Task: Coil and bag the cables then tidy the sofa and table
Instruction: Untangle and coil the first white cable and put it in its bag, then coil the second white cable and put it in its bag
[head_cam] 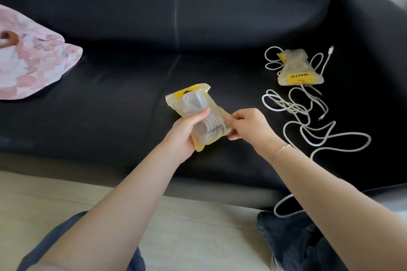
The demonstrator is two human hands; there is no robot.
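A yellowish translucent bag [193, 103] with a coiled white cable inside is held above the black sofa seat [110, 103]. My left hand [187, 132] grips the bag from its left side, thumb across the front. My right hand [248, 125] pinches the bag's right edge. A second bag [297, 70] of the same kind, with a yellow label, lies on the seat to the right. Loose white cables [308, 116] sprawl under and below that bag, and one loop hangs over the sofa's front edge by my right knee.
A pink patterned cushion [33, 61] lies at the left end of the sofa. The sofa's armrest [378, 39] rises on the right. Pale floor tiles [187, 226] and my knees in jeans fill the bottom of the view.
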